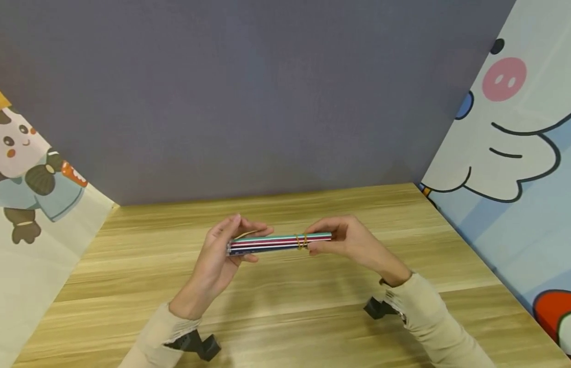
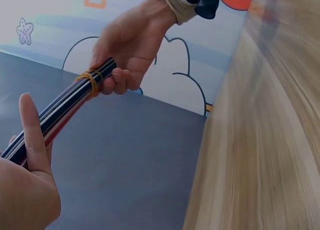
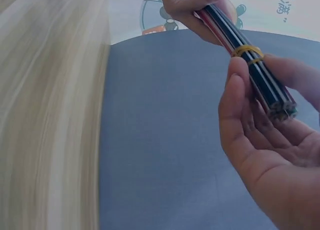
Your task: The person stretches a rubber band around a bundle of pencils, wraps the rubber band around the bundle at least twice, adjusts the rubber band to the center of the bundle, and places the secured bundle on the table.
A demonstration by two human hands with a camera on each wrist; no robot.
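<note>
A bundle of striped pencils (image 1: 271,244) in dark blue, white, red and green lies level between the two hands, above the table. My left hand (image 1: 216,263) holds its left end, thumb raised along the near side and fingers behind. With thumb and fingers, my right hand (image 1: 359,245) pinches the bundle close to its right end. A yellow rubber band (image 1: 301,241) wraps round the pencils beside the right fingertips. Another thin yellow strip (image 1: 246,234) shows by the left fingers; whether it circles the bundle is hard to tell. In the right wrist view, the pencils' (image 3: 272,92) ends sit together.
Below the hands is a wood-grain table (image 1: 285,317). A grey panel (image 1: 267,102) rises along its far edge. Cartoon-printed walls (image 1: 510,168) flank both sides. Black camera mounts (image 1: 207,347) jut from the sleeves.
</note>
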